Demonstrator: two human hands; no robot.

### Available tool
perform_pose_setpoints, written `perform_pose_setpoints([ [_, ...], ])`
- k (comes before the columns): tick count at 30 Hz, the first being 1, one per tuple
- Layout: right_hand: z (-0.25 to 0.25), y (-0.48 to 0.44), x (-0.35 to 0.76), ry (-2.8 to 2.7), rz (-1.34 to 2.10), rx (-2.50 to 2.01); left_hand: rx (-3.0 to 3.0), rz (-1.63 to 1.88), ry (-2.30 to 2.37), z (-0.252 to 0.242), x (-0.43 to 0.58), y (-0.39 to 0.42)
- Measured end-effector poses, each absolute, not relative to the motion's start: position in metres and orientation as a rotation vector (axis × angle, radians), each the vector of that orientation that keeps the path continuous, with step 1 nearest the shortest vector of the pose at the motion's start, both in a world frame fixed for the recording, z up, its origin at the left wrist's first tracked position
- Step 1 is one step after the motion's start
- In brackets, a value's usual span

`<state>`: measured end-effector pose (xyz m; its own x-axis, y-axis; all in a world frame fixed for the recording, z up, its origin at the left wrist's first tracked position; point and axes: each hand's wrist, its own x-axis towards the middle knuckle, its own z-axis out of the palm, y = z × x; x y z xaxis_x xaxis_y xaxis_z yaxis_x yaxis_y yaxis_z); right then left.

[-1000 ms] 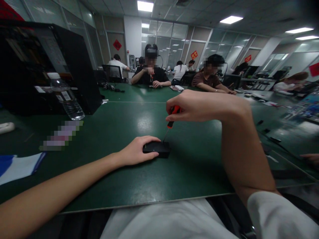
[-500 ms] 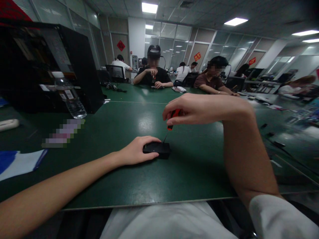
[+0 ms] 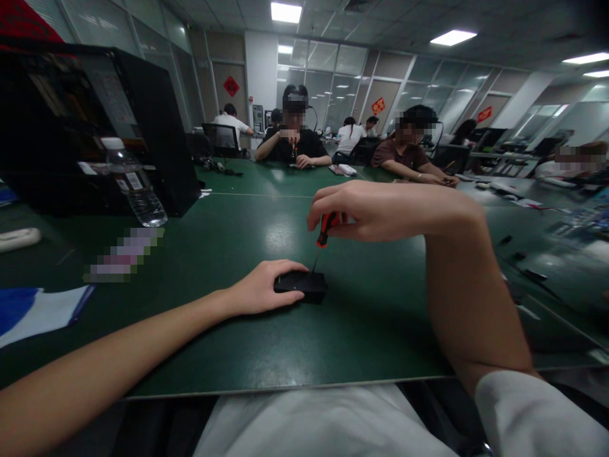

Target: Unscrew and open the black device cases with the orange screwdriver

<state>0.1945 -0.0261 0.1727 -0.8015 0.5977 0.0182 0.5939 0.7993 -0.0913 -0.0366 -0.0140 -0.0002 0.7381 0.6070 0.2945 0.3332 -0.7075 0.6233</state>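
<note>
A small flat black box (image 3: 304, 285) lies on the green table (image 3: 361, 330) in front of me. My left hand (image 3: 261, 289) rests on the table with its fingers wrapped round the box's left end, pinning it down. Above it my right hand (image 3: 375, 209) is closed on a small screwdriver (image 3: 323, 233) with a red and black handle. The thin shaft slants down and its tip touches the box's top near the far right edge.
A clear water bottle (image 3: 133, 187) stands at the left beside a large black case (image 3: 95, 127). A blue and white cloth (image 3: 38, 311) lies at the left edge. Other people sit at the table's far side. Small dark parts (image 3: 523, 273) lie at the right.
My right hand has shifted slightly left and down, and its fingers have turned the screwdriver handle. The left hand and the box have stayed in place.
</note>
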Motion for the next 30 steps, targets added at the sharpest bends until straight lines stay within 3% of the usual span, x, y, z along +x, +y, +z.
perform_pose_setpoints([
  [20, 0.1703, -0.0260, 0.1931, -2.918, 0.154, -1.113, 2.394, 0.652, 0.751, -0.0002, -0.0357, -0.0144],
  [30, 0.1690, -0.0278, 0.1919, -2.911, -0.044, -1.004, 2.402, 0.668, 0.715, 0.0001, -0.0358, -0.0139],
])
